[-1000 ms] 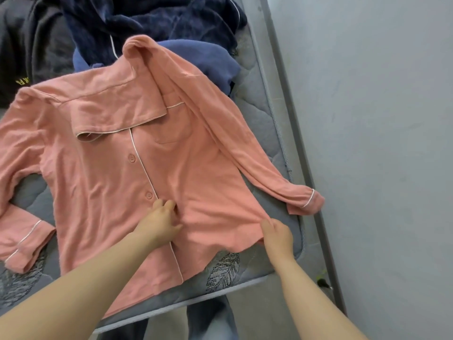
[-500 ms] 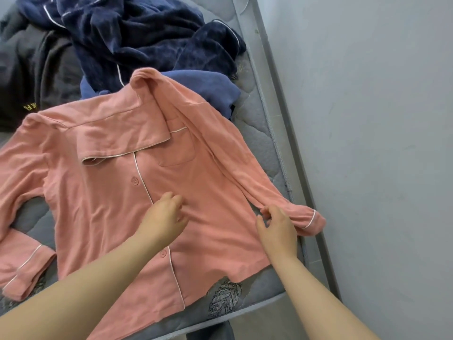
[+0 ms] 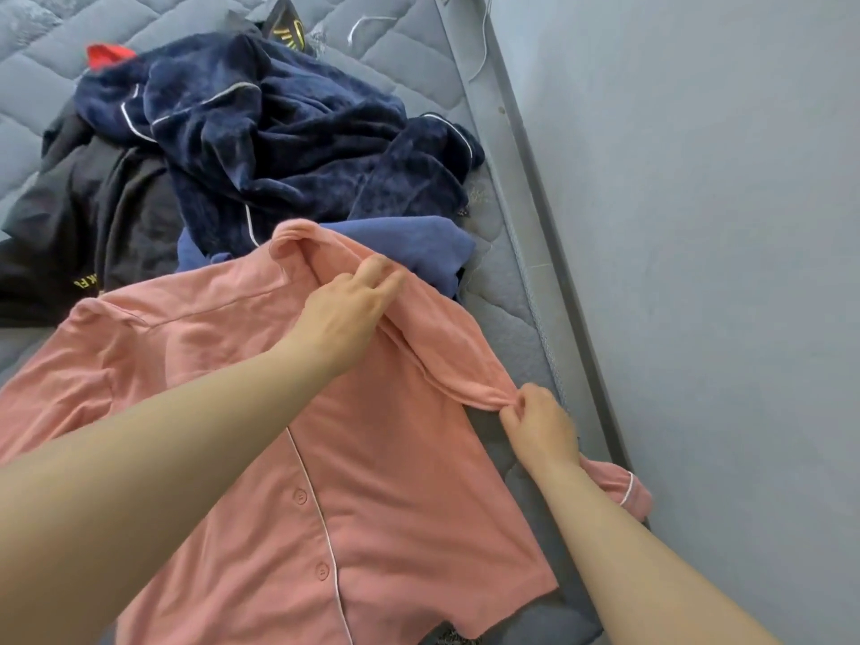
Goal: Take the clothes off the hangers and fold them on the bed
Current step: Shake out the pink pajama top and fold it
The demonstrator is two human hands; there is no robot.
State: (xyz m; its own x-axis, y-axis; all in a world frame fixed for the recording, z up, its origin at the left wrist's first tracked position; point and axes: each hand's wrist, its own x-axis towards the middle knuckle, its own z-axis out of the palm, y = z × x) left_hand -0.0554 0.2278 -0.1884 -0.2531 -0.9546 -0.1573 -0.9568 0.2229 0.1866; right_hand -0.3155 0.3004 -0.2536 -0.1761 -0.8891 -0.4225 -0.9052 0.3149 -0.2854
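Right hand (image 3: 540, 425) on the sleeve (image 3: 465, 365) of a pink shirt (image 3: 395, 481) (white piping).

Both hands grip the pink shirt (image 3: 395, 481) — left hand (image 3: 346, 309) shoulder, right hand (image 3: 540, 425) sleeve.
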